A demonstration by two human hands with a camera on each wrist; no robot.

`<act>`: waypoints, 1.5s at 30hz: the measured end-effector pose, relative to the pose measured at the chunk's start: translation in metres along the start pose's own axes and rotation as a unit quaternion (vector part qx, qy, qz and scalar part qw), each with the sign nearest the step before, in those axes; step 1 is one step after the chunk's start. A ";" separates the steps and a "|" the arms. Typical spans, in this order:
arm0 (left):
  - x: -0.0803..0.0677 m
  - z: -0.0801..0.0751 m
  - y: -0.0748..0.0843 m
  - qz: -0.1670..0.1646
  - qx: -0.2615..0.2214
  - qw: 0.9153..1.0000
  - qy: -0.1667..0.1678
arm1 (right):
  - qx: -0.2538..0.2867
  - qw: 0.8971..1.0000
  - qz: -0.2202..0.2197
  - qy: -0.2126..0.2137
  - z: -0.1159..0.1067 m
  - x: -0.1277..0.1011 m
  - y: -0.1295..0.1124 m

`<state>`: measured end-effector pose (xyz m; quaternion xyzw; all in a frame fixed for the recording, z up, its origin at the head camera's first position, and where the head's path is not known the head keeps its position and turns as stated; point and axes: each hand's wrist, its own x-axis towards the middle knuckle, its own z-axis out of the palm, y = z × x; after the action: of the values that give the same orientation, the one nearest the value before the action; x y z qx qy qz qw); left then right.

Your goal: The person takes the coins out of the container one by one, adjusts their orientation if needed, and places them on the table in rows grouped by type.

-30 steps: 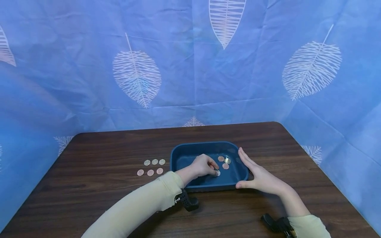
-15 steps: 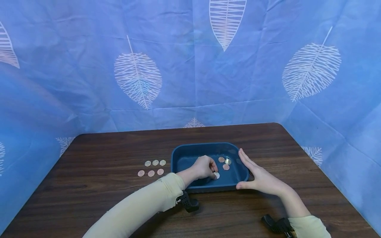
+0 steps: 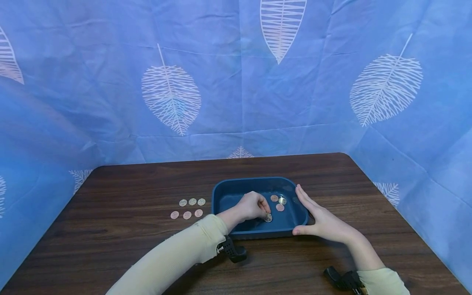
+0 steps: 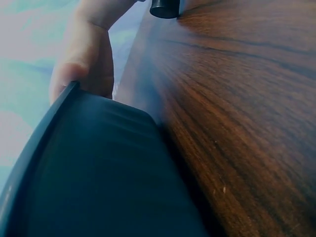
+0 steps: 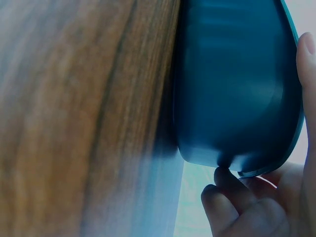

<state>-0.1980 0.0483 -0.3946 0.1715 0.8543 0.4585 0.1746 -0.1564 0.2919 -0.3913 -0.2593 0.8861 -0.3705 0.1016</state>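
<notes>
My left hand point(image 3: 252, 205) reaches into a blue tray point(image 3: 241, 235), its bent fingers pinching a coin point(image 3: 268, 218) at the tray floor. The coin is partly covered by the fingertips. At the tray's right end, my right hand point(image 3: 324, 219) holds the rim, thumb on the near side and fingers along the far corner. In the right wrist view, its lower fingers point(image 5: 234, 192) curl by the tray's end wall. A gold-coloured coin point(image 3: 282, 200) and two copper coins, one nearer point(image 3: 280, 207) and one farther point(image 3: 274, 198), lie right of my left hand.
Left of the tray, the brown wooden table point(image 3: 129, 225) bears two rows of coins: pale gold ones point(image 3: 192, 201) behind, copper ones point(image 3: 187, 215) in front. A blue cloth with white leaf prints point(image 3: 221, 82) hangs behind the table. Both wrists carry black camera mounts.
The coin at my left fingertips slid slightly left and nearer, then turned from a bright to a darker, goldish look. My right hand and the other coins stay put.
</notes>
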 end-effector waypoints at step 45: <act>-0.052 -0.085 -0.005 0.064 -0.229 0.968 0.081 | -0.001 1.000 0.005 0.002 0.001 -0.002 0.000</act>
<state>-0.1914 -0.0396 -0.3474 0.1431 0.7250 0.6647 0.1099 -0.1545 0.2926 -0.3919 -0.2543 0.8881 -0.3691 0.1017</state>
